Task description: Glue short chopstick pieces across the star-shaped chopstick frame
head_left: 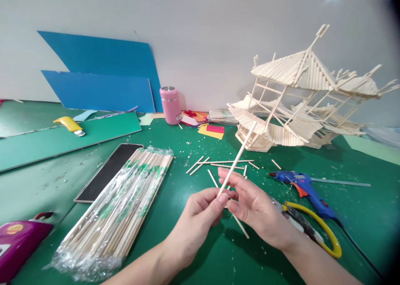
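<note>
My left hand (201,220) pinches the lower end of a pale wooden stick (240,156) between thumb and fingers. The stick slants up to the right. Close beside it is my right hand (258,210), its fingers curved and apart, the fingertips near the stick; whether they touch it I cannot tell. Several short cut sticks (225,163) lie on the green table beyond my hands, and another stick (240,226) lies partly hidden below them. At the back right stands a pavilion model (281,106) built of such sticks, with tiered roofs.
Left of my hands lies a plastic-wrapped bundle of sticks (121,206), partly over a dark flat tablet-like object (106,172). A blue glue gun (304,189) and yellow-handled pliers (331,235) lie at right. Further back are a pink flask (171,106), a yellow cutter (69,124) and blue boards (103,89).
</note>
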{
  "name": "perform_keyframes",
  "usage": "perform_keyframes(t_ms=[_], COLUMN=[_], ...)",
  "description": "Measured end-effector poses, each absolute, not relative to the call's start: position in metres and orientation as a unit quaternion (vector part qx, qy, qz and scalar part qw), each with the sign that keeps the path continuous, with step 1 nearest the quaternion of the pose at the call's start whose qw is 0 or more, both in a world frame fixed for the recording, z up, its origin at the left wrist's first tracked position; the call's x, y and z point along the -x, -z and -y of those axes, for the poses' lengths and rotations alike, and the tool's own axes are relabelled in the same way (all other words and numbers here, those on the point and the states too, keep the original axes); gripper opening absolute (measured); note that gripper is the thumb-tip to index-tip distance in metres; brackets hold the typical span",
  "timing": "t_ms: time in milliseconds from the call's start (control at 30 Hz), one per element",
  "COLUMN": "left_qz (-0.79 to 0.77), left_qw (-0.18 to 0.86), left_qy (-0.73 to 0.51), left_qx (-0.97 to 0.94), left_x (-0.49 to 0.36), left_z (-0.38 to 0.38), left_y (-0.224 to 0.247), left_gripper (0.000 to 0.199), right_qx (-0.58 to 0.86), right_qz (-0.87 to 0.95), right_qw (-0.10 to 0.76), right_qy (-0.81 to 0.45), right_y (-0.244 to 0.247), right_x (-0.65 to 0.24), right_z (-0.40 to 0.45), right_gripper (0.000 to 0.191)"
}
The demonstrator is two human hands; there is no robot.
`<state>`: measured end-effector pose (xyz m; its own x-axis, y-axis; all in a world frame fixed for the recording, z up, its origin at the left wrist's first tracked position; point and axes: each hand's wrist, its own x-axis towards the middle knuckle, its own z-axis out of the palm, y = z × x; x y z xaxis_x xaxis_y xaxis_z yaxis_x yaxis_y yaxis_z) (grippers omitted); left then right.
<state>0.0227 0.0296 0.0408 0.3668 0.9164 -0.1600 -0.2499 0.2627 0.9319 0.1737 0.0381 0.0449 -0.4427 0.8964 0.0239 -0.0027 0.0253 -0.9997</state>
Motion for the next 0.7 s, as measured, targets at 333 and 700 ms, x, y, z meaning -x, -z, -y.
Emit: perform_keyframes(t_ms=[333, 700], left_qz=[-0.388, -0.448], left_qw=[0.71, 0.688], left_qy=[-0.416, -0.42], left_qx=[-0.415, -0.387], left_x=[-0.022, -0.022], left_z=[-0.03, -0.035], left_y=[-0.042, -0.035], left_gripper=[0.028, 0.031], right_qx=[0.399, 0.519], right_qz=[0.657, 0.676], right_qw=[0.369, 0.411], right_qy=[-0.523, -0.322], right_y=[-0.041, -0.046], right_x=[-0.176, -0.191], right_z=[-0.04, -0.033], right_gripper=[0.046, 0.015])
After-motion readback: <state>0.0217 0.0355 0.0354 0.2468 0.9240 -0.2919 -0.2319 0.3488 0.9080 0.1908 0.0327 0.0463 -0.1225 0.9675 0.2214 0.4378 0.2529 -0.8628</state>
